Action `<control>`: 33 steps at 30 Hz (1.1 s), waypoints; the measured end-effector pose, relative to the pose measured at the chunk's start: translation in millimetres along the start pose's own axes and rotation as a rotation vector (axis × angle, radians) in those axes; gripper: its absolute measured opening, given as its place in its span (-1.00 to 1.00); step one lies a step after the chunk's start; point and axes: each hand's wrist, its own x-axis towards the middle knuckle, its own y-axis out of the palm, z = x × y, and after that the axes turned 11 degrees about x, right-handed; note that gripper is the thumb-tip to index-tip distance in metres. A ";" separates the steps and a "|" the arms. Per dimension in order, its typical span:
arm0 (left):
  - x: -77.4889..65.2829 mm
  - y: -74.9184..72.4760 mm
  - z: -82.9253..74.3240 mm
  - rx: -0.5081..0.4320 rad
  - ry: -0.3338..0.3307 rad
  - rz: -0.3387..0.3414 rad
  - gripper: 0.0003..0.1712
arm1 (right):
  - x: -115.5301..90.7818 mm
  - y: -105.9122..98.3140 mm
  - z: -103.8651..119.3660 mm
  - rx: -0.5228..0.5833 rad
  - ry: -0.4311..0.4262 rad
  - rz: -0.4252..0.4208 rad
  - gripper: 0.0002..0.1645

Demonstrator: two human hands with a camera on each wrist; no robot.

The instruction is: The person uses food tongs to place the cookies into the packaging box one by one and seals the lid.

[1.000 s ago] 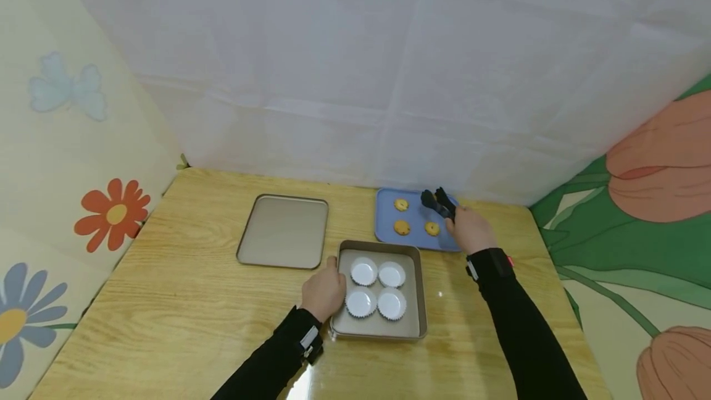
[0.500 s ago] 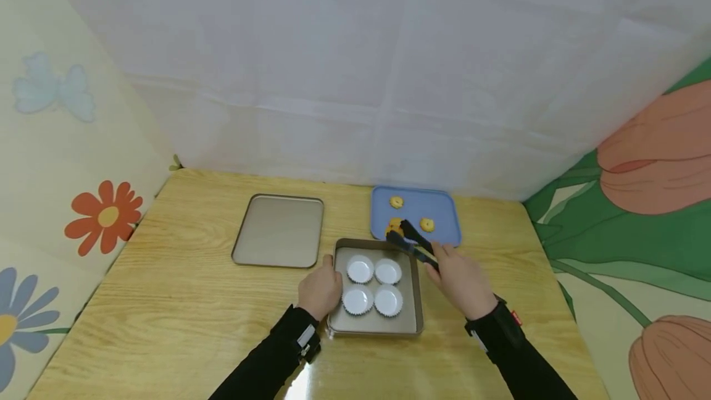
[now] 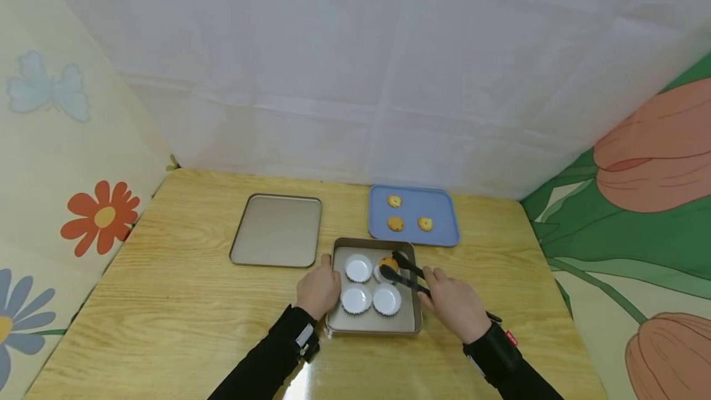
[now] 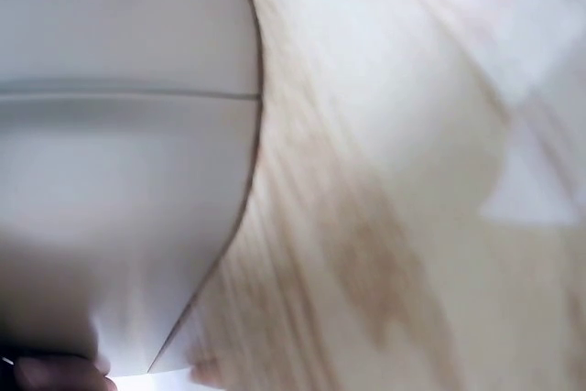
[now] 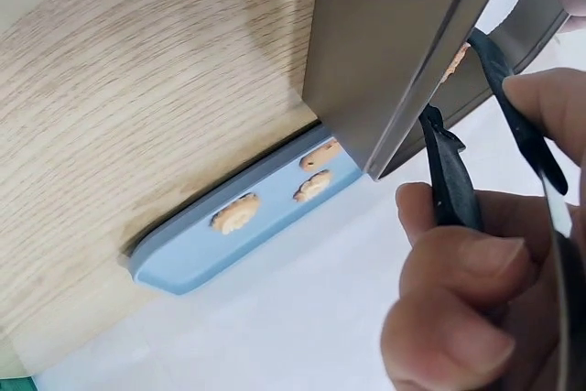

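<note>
My left hand [image 3: 318, 291] grips the left wall of a deep square baking pan [image 3: 408, 320], its thumb at the rim. Inside the pan stand several white fluted baking cups [image 3: 355, 299] in two rows. My right hand [image 3: 458, 305] holds black-tipped tongs [image 3: 408, 276], reaching over the pan's right wall. At the tong tips, a golden cookie [image 3: 387, 263] sits over the back right cup [image 3: 380, 276], partly covering it. In the right wrist view, my fingers wrap the tong arms [image 5: 453, 176], and the pan wall [image 5: 385, 43] hides most of the cookie.
Behind the pan lies a blue tray [image 3: 444, 202] with three cookies, one of them a golden cookie [image 3: 424, 223]. A shallow square metal tray [image 3: 276, 231] rests at the back left of the wooden table [image 3: 183, 301]. A white cloth [image 3: 278, 48] hangs behind.
The tongs have come from the blue tray's right side, left and toward me, carrying a cookie over the back right cup. My left hand stays on the pan.
</note>
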 end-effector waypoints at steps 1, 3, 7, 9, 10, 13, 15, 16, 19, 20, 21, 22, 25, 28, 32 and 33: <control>0.0 0.1 0.1 0.003 0.000 0.002 -0.52 | -0.4 0.7 -0.1 -0.006 -0.003 -0.001 -0.40; -0.3 -0.1 0.2 0.009 0.000 0.005 -0.52 | -1.3 1.4 -0.1 -0.019 -0.013 -0.002 -0.40; -0.3 -0.8 0.0 0.016 0.000 0.008 -0.52 | -2.1 2.4 -0.4 -0.021 -0.022 -0.004 -0.40; -0.1 -1.1 0.0 0.018 0.000 0.004 -0.53 | -2.2 2.5 -0.4 -0.024 -0.024 -0.004 -0.39; 0.0 -1.2 -0.1 0.018 0.000 0.002 -0.53 | -2.1 2.6 -0.5 -0.025 -0.024 -0.005 -0.39; 0.3 -1.0 0.0 0.018 0.000 -0.003 -0.54 | -2.7 2.7 -0.4 -0.033 -0.033 -0.017 -0.38; 0.6 -0.4 0.0 0.015 0.000 -0.008 -0.54 | -3.2 2.4 0.1 -0.033 -0.049 -0.036 -0.38; 0.7 -0.1 0.1 0.014 -0.001 -0.011 -0.53 | -3.6 2.2 0.4 -0.036 -0.058 -0.046 -0.38; 0.8 0.6 0.2 0.011 -0.003 -0.016 -0.53 | -3.9 2.0 1.8 -0.041 -0.075 -0.061 -0.37; 0.7 0.7 0.1 0.009 -0.003 -0.015 -0.53 | -4.0 2.3 1.9 -0.041 -0.075 -0.062 -0.37; 0.5 0.7 0.0 0.009 -0.001 -0.016 -0.53 | -4.2 2.6 2.0 -0.045 -0.075 -0.061 -0.37; 0.2 0.5 -0.1 0.008 -0.001 -0.015 -0.53 | -4.3 2.9 1.9 -0.046 -0.070 -0.057 -0.36; 0.3 0.5 -0.2 0.007 0.003 -0.012 -0.53 | -4.5 3.9 1.5 -0.046 -0.060 -0.050 -0.34; 0.7 0.5 -0.1 0.004 0.002 -0.010 -0.53 | -4.4 4.0 1.4 -0.047 -0.060 -0.058 -0.34; 0.9 -0.2 -0.1 0.003 -0.002 -0.011 -0.53 | -3.9 3.7 1.2 -0.051 -0.067 -0.077 -0.34; 1.0 -0.3 -0.1 0.003 -0.002 -0.011 -0.53 | -3.8 3.7 1.1 -0.051 -0.068 -0.080 -0.34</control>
